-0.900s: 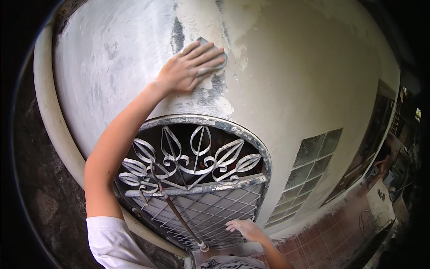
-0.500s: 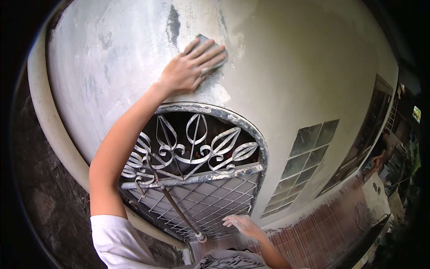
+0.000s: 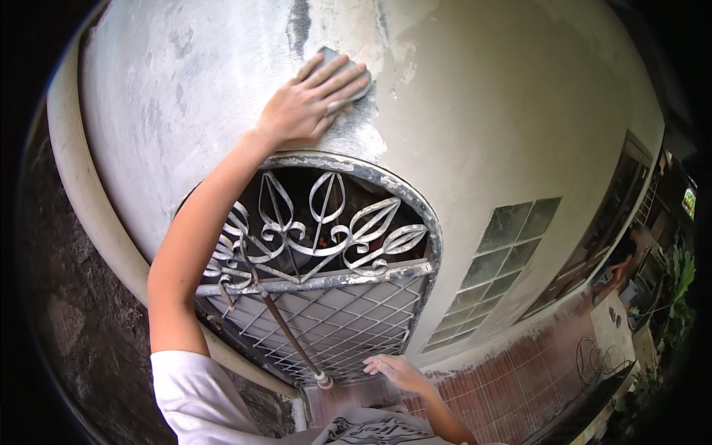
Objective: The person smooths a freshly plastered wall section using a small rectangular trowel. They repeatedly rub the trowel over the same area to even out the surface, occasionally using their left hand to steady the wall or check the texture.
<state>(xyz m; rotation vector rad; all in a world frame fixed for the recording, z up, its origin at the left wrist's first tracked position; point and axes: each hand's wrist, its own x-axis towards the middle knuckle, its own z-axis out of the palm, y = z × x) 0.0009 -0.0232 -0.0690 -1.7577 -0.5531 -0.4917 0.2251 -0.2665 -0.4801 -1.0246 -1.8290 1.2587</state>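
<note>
Pressing a grey pad (image 3: pixel 359 87) flat on the wall (image 3: pixel 482 111) above an arched gate (image 3: pixel 356 315)

The person's left hand (image 3: pixel 308 104) is raised high, and it holds the grey pad under its outstretched fingers against the wall. The pad is partly covered by these fingers; one corner shows above them, and one side to the right. Around this place the surface is uneven: a dark patch (image 3: pixel 299 28) lies higher up, the paint on the left is whitish and streaked, and on the right it is more beige

The right hand (image 3: pixel 394 370) is low, in front of the gate's bottom part, well apart from the pad. Its fingers are loosely bent, and it seems to hold nothing

Below the left hand stands the arched frame (image 3: pixel 435 248) with chipped paint. It surrounds white curled metalwork, and under this comes a crossed lattice. A brown rod (image 3: pixel 291 330) slants down before the lattice. To the left a pale pipe (image 3: pixel 68 148) runs along the wall; to the right are a window (image 3: pixel 512 241) with small panes and a reddish tiled floor (image 3: pixel 519 363)
</note>
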